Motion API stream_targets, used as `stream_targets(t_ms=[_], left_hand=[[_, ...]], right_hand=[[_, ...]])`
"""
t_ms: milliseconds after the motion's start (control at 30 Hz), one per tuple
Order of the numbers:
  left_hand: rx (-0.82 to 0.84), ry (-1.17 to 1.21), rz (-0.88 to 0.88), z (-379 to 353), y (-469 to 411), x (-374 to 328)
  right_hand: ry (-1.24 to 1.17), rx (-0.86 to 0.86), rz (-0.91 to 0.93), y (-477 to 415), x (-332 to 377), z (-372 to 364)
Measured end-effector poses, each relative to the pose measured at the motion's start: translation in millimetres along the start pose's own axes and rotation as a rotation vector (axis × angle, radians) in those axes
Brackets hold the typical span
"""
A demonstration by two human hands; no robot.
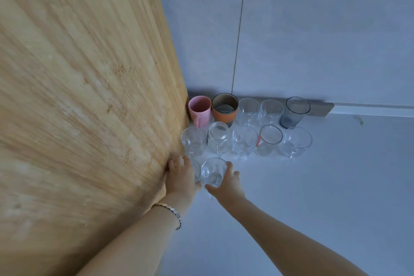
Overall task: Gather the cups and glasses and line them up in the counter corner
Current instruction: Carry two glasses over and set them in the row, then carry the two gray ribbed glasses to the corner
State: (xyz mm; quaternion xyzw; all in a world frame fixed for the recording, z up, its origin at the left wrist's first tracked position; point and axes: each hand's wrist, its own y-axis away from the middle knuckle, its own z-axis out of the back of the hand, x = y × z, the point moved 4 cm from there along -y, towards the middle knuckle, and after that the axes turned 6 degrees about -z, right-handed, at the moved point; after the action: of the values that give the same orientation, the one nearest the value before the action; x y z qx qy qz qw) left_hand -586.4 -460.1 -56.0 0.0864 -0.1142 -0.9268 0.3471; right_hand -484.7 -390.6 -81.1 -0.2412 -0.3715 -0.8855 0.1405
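Cups and glasses stand in rows in the counter corner. The back row, along the wall, has a pink mug [199,110], an orange-and-grey cup [224,108], two clear glasses [248,111] and a dark ribbed tumbler [295,111]. In front of it stands a second row of several clear glasses [244,141], among them a jar-shaped one [218,139]. My left hand [180,177] wraps a clear glass [197,169] beside the wooden panel. My right hand [228,182] grips another clear glass [212,171] just to its right. Both glasses form a third, nearest row.
A tall wooden panel [89,96] closes the left side of the corner. Grey wall tiles [313,40] rise behind the rows. The pale counter [336,186] spreads to the right and towards me. A bracelet [172,212] sits on my left wrist.
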Motion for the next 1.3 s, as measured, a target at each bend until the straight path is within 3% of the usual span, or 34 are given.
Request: stream_targets(t_ms=[233,333,433,500,667,1000,1300], left_hand=[[0.046,-0.11,-0.017,2.5,10.6,-5.3],[0.02,-0.085,-0.131,20.1,20.7,-33.9],[-0.09,-0.014,-0.358,36.0,23.8,-88.6],[-0.044,0.022,-0.454,39.7,25.4,-142.5],[0.333,-0.002,-0.553,9.9,56.7,-319.9],[0.399,-0.153,-1.116,-56.2,277.7,-696.2],[0.487,-0.253,-1.437,-114.3,432.9,-920.0]], right_hand=[[0.075,0.106,0.03,3.0,-5.8,10.2],[0.144,0.143,0.069,9.8,-21.3,38.0],[0.214,0.132,0.054,21.9,-67.3,82.0],[0.209,0.092,0.006,33.2,-116.6,119.8],[0.181,-0.025,-0.179,98.6,-283.4,230.1],[0.089,-0.189,-0.714,331.0,-642.5,396.2],[-0.161,-0.329,-1.077,495.8,-843.3,450.0]])
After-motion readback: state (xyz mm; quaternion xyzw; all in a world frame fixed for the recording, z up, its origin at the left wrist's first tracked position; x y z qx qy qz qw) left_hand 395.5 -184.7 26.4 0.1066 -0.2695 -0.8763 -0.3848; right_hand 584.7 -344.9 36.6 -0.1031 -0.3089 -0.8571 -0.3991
